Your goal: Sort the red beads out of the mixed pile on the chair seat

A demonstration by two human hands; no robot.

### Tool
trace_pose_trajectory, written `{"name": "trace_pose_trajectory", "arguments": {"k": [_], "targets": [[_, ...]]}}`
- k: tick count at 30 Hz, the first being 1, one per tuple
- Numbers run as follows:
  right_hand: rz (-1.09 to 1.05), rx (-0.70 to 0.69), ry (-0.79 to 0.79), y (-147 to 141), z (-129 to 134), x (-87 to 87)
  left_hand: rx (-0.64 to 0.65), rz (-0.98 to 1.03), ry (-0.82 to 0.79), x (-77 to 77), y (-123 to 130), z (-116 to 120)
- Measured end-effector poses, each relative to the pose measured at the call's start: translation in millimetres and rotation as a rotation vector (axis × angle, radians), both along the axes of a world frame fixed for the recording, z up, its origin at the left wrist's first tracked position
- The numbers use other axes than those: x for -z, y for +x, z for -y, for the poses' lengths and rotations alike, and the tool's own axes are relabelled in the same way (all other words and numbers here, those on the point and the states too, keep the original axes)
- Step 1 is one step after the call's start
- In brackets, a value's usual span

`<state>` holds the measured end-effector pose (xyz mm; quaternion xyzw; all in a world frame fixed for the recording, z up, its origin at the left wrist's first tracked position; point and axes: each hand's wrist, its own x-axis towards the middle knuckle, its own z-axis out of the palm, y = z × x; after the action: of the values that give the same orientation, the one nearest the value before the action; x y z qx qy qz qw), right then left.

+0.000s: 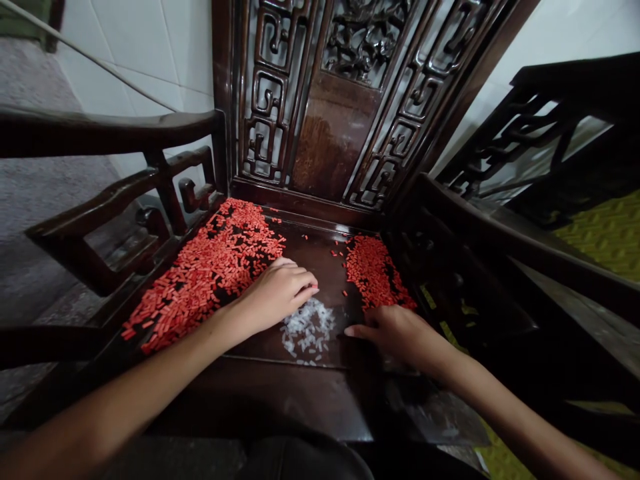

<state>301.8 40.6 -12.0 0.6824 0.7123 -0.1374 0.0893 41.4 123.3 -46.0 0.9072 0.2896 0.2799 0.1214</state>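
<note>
Piece of red (315,286) sits in left grip (311,289), just beside white pieces (310,328).

1. The bare left hand (286,288) is held palm down, its fingers bent together.
2. The bare right hand (395,328) is lowered, fingers curled, thumb pointed inward.
3. Both bare, slender forearms (170,370) are angled inward.

Two hands over small red and white pieces on a dark wooden seat (320,257).
At centre, the left hand (280,287) pinches a red piece (315,286) beside white pieces (310,327); lower right of them, the right hand (400,330) touches the right-hand red pile (373,267).
</note>
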Motion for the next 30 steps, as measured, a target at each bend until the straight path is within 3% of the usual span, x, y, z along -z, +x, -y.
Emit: {"name": "trace_pose_trajectory", "arguments": {"k": [6,10,21,26,30], "targets": [[-0.067,-0.048,0.075,-12.6,-1.1,6.9,0.031,0.033,-0.052,-0.9,0.8,0.6],[-0.004,-0.005,0.101,-28.0,-3.1,6.2,0.026,0.043,-0.085,-0.6,1.7,2.6],[0.014,0.039,-0.003,-42.5,-9.3,10.5,-0.013,0.022,-0.047,1.2,-0.5,-0.1],[-0.256,0.09,0.078,-44.0,-13.6,3.3,-0.001,0.039,-0.065,-0.1,-0.4,1.7],[-0.622,0.165,0.074,-46.9,-15.9,-0.1,0.0,0.109,-0.134,-2.0,0.5,3.2]]}}
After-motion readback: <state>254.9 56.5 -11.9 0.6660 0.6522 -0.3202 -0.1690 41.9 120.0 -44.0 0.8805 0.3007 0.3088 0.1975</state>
